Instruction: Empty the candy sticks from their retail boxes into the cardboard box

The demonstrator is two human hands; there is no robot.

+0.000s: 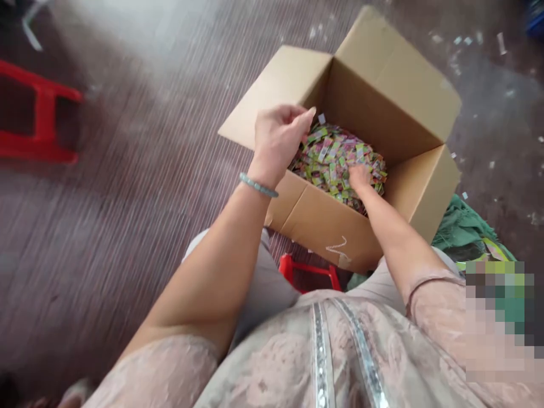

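Note:
An open cardboard box (323, 215) stands in front of my knees, its flaps spread outward. Inside lies a heap of small colourful packets (331, 156), mostly green, pink and white. My left hand (283, 133), with a beaded bracelet (258, 185) at the wrist, is raised over the box's left side, thumb and fingers brought together; anything between them is too small to make out. My right hand (360, 177) reaches down into the heap, and its fingertips are hidden among the packets.
A red stool (45, 116) stands on the dark floor (127, 226) at the left. Red bars (310, 267) show below the box. Green cloth or netting (467, 224) lies at the right. Small scraps (463, 41) litter the floor at the upper right.

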